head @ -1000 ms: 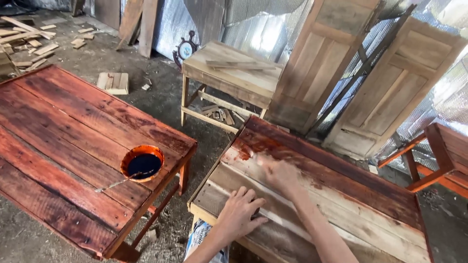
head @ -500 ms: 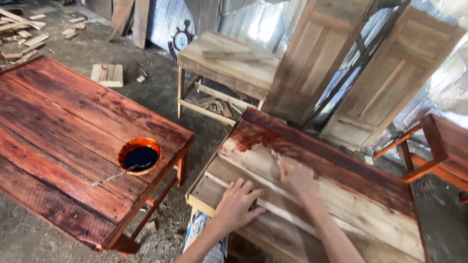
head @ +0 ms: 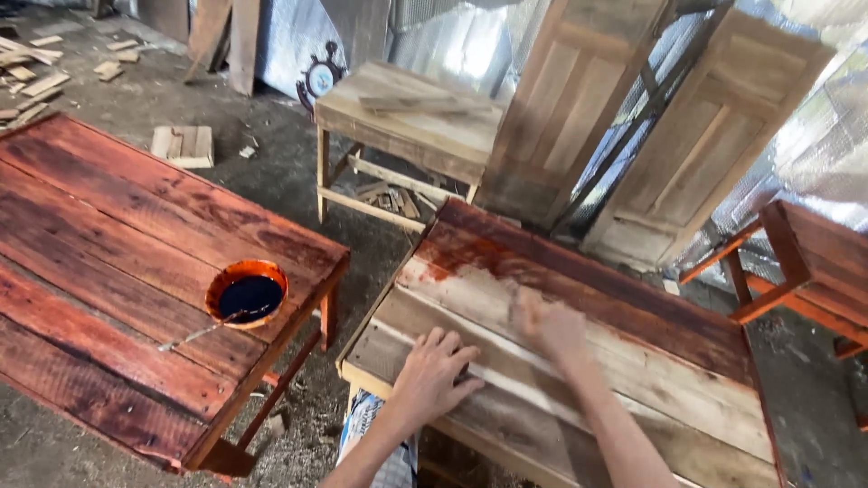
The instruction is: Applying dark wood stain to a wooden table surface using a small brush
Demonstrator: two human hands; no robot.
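head view: two hands (head: 434,375) work stain across a part-stained bench (head: 633,380).
right hand (head: 551,327), blurred, grip unclear, has slid nearer; left lies flat, fingers spread; stain bowl (head: 248,294) sits alongside.

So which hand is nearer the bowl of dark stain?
Left. The left hand lies flat on the half-stained table's near edge, closest to the bowl; the right hand is farther along the boards.
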